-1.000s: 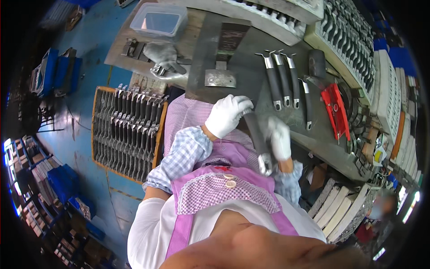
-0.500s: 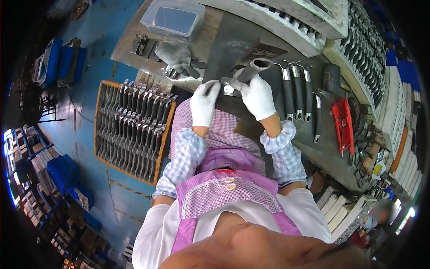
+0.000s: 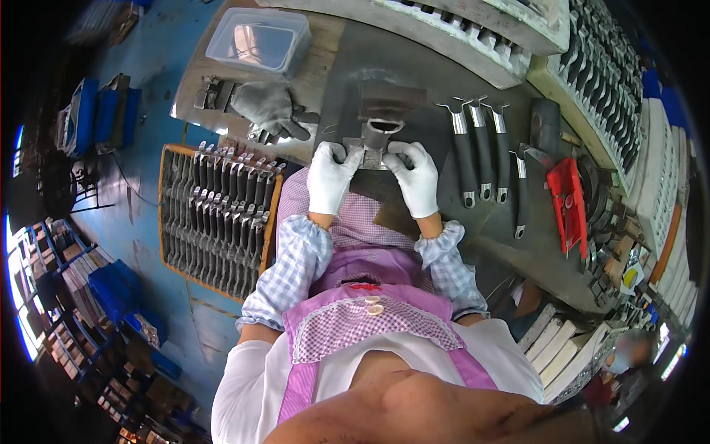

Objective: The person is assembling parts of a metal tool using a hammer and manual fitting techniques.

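Note:
My white-gloved left hand (image 3: 330,179) and right hand (image 3: 416,181) face each other at the bench edge. Their fingertips are pinched together against either side of a small metal plate (image 3: 371,158); what they grip is too small to make out. Just beyond the plate, between both hands, is a dark grey tube (image 3: 381,136) with its open end up. Neither hand visibly wraps round it. A brown-black block (image 3: 394,100) lies behind the tube. Right of my right hand, several black-handled tools (image 3: 483,152) with silver ends lie on the bench.
At the left end of the bench sit a clear plastic box (image 3: 259,44) and a grey glove (image 3: 268,107). A wooden-framed rack (image 3: 164,214) of black handles stands to the left. On the right are a black mallet head (image 3: 545,122), a red tool (image 3: 568,207) and white trays (image 3: 473,52).
My right hand has come off the tube and down to the plate's right side. The tube now stands more upright at the plate. My left hand has moved slightly down and pinches at the left.

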A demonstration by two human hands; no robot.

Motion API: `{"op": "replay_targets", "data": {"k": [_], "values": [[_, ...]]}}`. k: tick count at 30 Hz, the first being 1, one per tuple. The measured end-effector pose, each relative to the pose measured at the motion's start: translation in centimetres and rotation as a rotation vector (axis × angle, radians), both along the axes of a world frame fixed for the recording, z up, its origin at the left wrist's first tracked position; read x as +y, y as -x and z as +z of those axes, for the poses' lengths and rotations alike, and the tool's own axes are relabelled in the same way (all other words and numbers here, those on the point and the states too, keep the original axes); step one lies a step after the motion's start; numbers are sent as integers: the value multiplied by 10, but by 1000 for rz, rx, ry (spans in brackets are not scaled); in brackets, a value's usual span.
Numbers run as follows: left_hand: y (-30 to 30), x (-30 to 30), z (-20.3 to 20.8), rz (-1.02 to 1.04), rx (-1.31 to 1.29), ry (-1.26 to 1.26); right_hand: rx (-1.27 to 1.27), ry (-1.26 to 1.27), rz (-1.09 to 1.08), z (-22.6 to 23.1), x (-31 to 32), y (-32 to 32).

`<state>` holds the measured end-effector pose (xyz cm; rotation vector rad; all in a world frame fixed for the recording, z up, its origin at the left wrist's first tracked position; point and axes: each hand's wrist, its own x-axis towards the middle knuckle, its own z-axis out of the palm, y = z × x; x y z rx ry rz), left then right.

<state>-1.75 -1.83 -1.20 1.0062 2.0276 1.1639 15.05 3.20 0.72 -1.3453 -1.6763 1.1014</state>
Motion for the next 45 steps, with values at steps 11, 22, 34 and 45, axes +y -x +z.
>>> {"op": "replay_targets", "data": {"k": [11,22,34,45], "values": [[51,-62,36,-272,-160,-280,-69,-408,175,73,-29,74],[194,-437,-85,566,-243,-82,-291,-357,895,21,-110,108],[165,-511,-183,671,282,755,-314,14,-61,74,-23,-24],[102,-142,23,174,168,-360,-1168,-210,-178,23,18,-82]]}}
